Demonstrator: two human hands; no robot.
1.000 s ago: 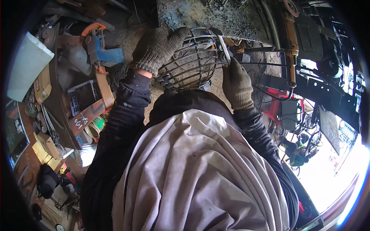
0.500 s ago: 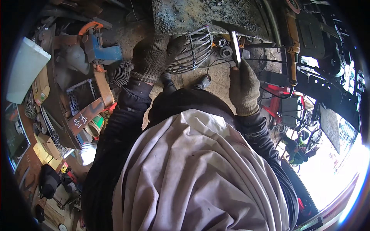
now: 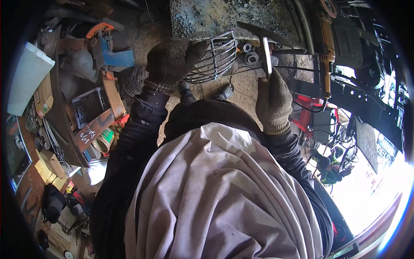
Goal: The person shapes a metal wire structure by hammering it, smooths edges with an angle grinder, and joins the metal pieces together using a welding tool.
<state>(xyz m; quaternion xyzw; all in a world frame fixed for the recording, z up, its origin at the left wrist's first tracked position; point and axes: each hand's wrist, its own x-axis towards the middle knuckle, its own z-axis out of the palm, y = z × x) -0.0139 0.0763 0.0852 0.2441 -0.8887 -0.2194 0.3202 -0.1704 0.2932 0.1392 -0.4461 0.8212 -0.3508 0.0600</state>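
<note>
My left hand (image 3: 170,64), in a dark knit glove, is closed on the left end of a cage of curved metal bars (image 3: 221,58). The cage is tilted, its far rim beside the edge of a rough, crusted metal-topped table (image 3: 228,19). In my gloved right hand (image 3: 275,103) is a hammer (image 3: 266,54) with a bright metal handle and a long, dark, pointed head. The hammer stands upright to the right of the cage, with its head raised and apart from the bars. My left fingertips are partly hidden in shadow.
At left is a bench with a blue clamp (image 3: 113,56) and a plastic crate (image 3: 88,108). Metal rings (image 3: 251,57) lie beyond the cage. A power tool with an orange body (image 3: 327,43) hangs at right. Another person (image 3: 331,168) is in the distance at lower right.
The hammer's handle and head have shifted slightly to the right and down. My left hand and the cage have barely moved.
</note>
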